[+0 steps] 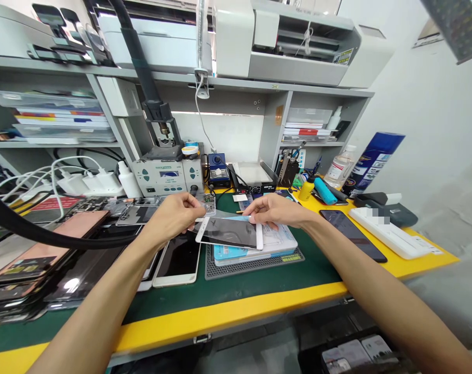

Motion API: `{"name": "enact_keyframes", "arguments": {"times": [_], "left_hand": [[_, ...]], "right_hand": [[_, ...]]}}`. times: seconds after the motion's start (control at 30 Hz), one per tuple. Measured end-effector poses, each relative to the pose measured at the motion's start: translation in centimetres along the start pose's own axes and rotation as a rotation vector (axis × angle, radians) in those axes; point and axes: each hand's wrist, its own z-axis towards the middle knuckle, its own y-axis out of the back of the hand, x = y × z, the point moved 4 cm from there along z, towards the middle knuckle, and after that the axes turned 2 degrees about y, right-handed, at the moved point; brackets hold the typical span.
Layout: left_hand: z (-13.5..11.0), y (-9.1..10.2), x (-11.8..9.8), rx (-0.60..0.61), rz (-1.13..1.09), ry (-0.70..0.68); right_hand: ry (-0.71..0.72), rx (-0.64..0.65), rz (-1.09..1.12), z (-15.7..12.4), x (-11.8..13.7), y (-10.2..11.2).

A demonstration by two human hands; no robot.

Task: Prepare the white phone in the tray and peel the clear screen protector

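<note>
A white-framed smartphone (231, 233) with a dark screen lies tilted on a blue-and-white box (274, 244). Just above its far edge, a thin see-through film (224, 213) spans the gap between my hands. My left hand (180, 214) is closed in a pinch at the film's left end. At the right end, my right hand (277, 210) pinches the film near a small blue patch, thumb close to the phone's top corner. The exact grip of the fingertips is partly hidden. Left of the box, another white phone (177, 261) rests face up.
Stacked phones and parts (52, 249) crowd the left, crossed by a black hose (64, 234). A soldering station (165, 174) stands behind. On the right are a dark phone (352, 235), a white oblong device (391, 234) and a yellow bottle (306, 189).
</note>
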Motion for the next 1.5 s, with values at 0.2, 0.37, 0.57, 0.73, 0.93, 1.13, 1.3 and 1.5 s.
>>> {"name": "enact_keyframes", "arguments": {"times": [0.2,0.37,0.57,0.73,0.93,1.13,1.3,1.5], "left_hand": [[0.0,0.0,0.1,0.009,-0.003,0.0],[0.1,0.0,0.3,0.015,-0.003,-0.005],[0.2,-0.1,0.1,0.025,0.008,-0.006],[0.1,-0.1,0.0,0.029,0.017,-0.009],[0.4,0.0,0.5,0.035,0.041,-0.008],[0.9,0.0,1.1,0.034,0.037,-0.019],[1.1,0.0,1.3,0.042,0.051,-0.032],[1.7,0.0,2.1,0.038,0.086,-0.051]], "right_hand": [[-0.013,-0.005,-0.035,0.0,0.3,-0.2],[-0.001,0.015,-0.056,0.0,0.1,-0.2],[-0.001,0.03,-0.024,-0.1,0.3,-0.2],[-0.007,0.027,-0.053,-0.1,0.6,-0.3],[-0.017,0.031,-0.064,-0.2,0.8,-0.4],[-0.014,0.033,-0.048,-0.2,0.7,-0.5],[-0.009,0.03,-0.061,-0.1,0.6,-0.4],[-0.007,0.031,-0.057,0.0,0.4,-0.5]]}}
